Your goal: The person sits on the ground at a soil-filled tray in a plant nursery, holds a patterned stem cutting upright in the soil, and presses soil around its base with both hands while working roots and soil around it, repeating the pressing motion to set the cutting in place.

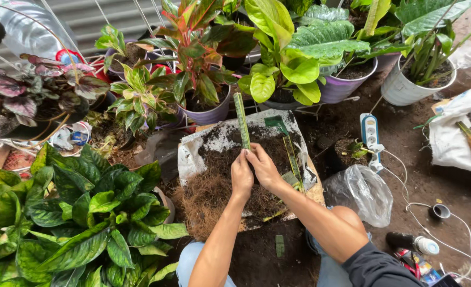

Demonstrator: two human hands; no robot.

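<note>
Left hand: I saw my left hand [241, 175] raised over the soil pile, its fingers curled and pinched on the lower end of a long green leaf strip [241, 121].
Right hand: My right hand [263, 166] sat just beside the left, touching it, and its fingers were closed on that same lower end.
Leaf strip: It stood nearly upright between the 2 hands, narrow, mottled green with paler edges, its top reaching toward the purple pot [212, 113].
Soil pile: Dark soil [267, 139] lay spread on a pale sheet [190, 154] under my hands, and a heap of brown fibrous roots [206, 199] lay at its near side.
Second leaf: 1 more long strip [291, 154] lay flat on the soil, just right of my right hand.
Right side: A crumpled clear plastic bag [360, 192] sat near my knee; a white power strip [370, 130] lay beyond it.
Surroundings: Potted plants ringed the sheet, with a broad-leaved green plant [81, 223] close at my left.
</note>
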